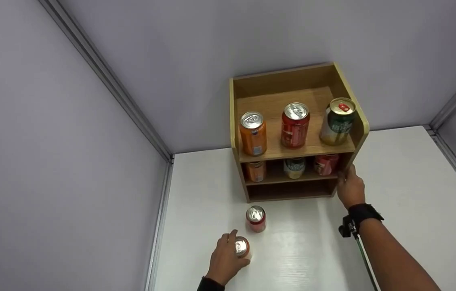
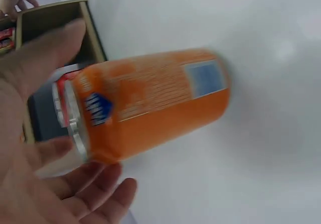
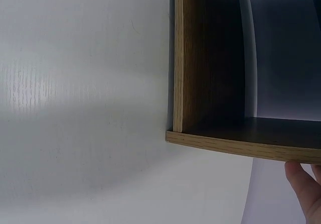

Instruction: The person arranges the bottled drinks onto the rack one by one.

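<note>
My left hand (image 1: pixel 223 258) is around the top of an orange soda can (image 2: pixel 155 103) standing on the white table. In the left wrist view its thumb and fingers are spread, with a gap between thumb and can. Just beyond stands a red can (image 1: pixel 256 220), mostly hidden behind the orange one in the left wrist view. My right hand (image 1: pixel 351 188) touches the right side panel of a small wooden shelf (image 1: pixel 288 198). In the right wrist view its fingertips (image 3: pixel 293 169) lie against the panel's outer side; the rest of that hand is mostly out of frame.
On the shelf's top level stand an orange can (image 1: pixel 254 139), a red can (image 1: pixel 294 131) and a green can (image 1: pixel 336 127). The middle level holds another orange can (image 1: pixel 257 171), green can (image 1: pixel 294 169) and red can (image 1: pixel 326 165). Grey walls (image 1: pixel 195 60) enclose the table.
</note>
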Available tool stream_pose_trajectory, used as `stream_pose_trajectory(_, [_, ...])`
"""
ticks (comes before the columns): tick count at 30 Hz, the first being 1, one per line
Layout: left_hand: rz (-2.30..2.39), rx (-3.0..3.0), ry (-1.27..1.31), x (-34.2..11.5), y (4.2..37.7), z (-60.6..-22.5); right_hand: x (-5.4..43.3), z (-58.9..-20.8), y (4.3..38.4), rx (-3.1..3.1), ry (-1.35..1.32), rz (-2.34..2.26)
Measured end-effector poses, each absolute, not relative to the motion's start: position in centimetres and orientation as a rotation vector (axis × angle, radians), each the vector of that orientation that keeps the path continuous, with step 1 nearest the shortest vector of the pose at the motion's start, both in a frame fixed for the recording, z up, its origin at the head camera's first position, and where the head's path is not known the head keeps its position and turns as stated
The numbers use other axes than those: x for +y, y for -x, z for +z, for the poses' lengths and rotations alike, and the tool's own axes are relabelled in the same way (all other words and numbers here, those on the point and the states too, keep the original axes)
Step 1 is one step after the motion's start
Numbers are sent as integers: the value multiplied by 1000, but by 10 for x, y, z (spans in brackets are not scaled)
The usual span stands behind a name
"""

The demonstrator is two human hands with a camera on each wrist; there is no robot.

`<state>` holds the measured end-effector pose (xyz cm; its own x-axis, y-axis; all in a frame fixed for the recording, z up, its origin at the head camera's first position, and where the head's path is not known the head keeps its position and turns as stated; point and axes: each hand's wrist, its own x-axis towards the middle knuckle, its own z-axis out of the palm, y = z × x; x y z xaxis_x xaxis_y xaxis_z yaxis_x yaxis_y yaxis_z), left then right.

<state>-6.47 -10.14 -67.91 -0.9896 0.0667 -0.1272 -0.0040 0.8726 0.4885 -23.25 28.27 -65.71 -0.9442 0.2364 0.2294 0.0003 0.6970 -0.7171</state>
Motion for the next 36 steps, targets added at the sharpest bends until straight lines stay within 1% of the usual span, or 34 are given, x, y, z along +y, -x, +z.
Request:
stream_pose_trajectory(3, [833,2932,34,-99,62,-694,285,-658,232,-2605,196,1102])
stream_pose_trajectory(9, [1140,2824,190,-96,59,-726,287,-658,228,-2617,230,1114])
stream_pose_trajectory(12, [1252,2806,205,-93,63,-739,290,-657,228,-2617,247,1117])
stream_pose_trajectory(16, [1378,2840,140,-87,68,-749,293,-655,229,-2603,257,1116])
stream_pose_trajectory(20, [1451,2825,193,-77,72,-749,296,-655,231,-2592,254,1110])
stream_pose_trajectory(25, [1464,2794,259,-58,74,-739,295,-656,233,-2602,253,1111])
stream_pose_trajectory(33, [1383,2833,12,-31,79,-725,289,-662,235,-2565,190,1081])
stream_pose_trajectory(36, [1383,2839,-43,-22,83,-722,284,-664,235,-2564,171,1082])
